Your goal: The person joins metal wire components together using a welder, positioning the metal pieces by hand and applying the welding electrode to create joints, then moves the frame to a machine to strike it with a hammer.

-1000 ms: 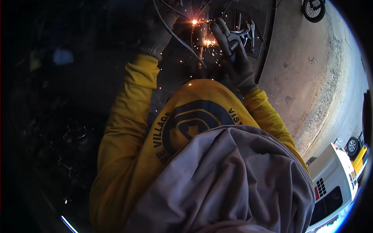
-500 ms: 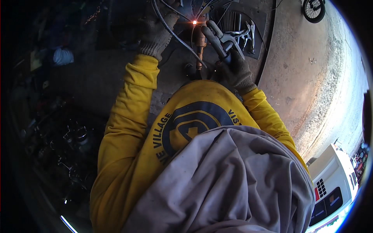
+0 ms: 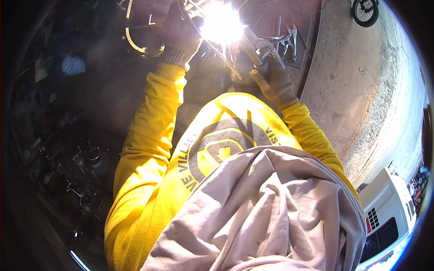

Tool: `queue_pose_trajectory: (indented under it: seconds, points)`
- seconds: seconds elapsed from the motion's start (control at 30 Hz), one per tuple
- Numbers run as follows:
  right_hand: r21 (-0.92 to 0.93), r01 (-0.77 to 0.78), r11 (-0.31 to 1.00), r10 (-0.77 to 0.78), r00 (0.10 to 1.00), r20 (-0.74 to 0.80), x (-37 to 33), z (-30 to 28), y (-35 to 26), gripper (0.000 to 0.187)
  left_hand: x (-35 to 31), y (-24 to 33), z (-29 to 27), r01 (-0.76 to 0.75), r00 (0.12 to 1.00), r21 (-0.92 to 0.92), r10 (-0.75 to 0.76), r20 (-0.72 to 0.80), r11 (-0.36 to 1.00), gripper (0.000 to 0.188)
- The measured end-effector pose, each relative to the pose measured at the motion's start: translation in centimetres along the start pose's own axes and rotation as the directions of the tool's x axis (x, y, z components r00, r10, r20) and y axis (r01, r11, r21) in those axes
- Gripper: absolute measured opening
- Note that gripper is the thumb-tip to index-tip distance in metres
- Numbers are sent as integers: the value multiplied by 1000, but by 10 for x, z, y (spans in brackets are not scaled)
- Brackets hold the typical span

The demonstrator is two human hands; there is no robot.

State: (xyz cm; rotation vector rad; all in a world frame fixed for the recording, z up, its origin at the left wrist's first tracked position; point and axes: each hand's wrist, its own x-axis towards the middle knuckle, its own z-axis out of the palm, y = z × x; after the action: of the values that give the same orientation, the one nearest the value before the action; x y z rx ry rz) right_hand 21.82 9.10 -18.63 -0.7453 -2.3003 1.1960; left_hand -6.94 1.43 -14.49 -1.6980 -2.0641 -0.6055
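A blinding white welding arc (image 3: 222,23) burns at the top centre and washes out the workpiece around it. To its left is my left hand (image 3: 181,34) in a grey knit glove; shadow and glare hide its fingers and anything in them. A cable (image 3: 221,56) curves down beside that hand. On the other side my gloved right hand (image 3: 275,83) is closed round a metal clamp (image 3: 262,50), whose arms reach up toward the glare. An orange-brown upright piece (image 3: 233,54) shows faintly below the arc.
Locking pliers (image 3: 289,43) lie on a dark board to the right. A small spoked wheel (image 3: 365,12) stands on the concrete at the upper right. Lower right is a white vehicle (image 3: 389,212). Dark metal parts (image 3: 90,158) clutter the left side.
The small orange glow has flared into a large white arc, lighting my sleeves and the surroundings. Both hands stay in nearly the same place.
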Motion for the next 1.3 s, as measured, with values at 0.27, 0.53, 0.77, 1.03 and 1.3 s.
queue_pose_trajectory:
  seconds: [0.27, 0.53, 0.77, 1.03, 1.3]
  points:
    - [-94, 172, 981, -167, 984, 66, 11, -14, -27, 46, 11, 9, -16, 42, 999, 48, -43, 20, 998, 43]
    - [521, -159, 839, 174, 985, 19, -12, 9, 1, 53, 21, 7, -21, 157, 988, -312, -149, 50, 937, 63]
    - [447, -218, 868, 258, 966, -31, -10, 0, -9, 60, 21, 2, -26, 210, 977, -327, -190, 93, 921, 61]
    - [228, -344, 911, 362, 931, -41, -21, 2, 13, 60, 26, 3, -19, 260, 965, -358, -227, 132, 897, 57]
    - [217, -342, 914, 361, 931, -55, -29, 1, 12, 60, 27, 12, -25, 302, 953, -388, -258, 162, 871, 54]
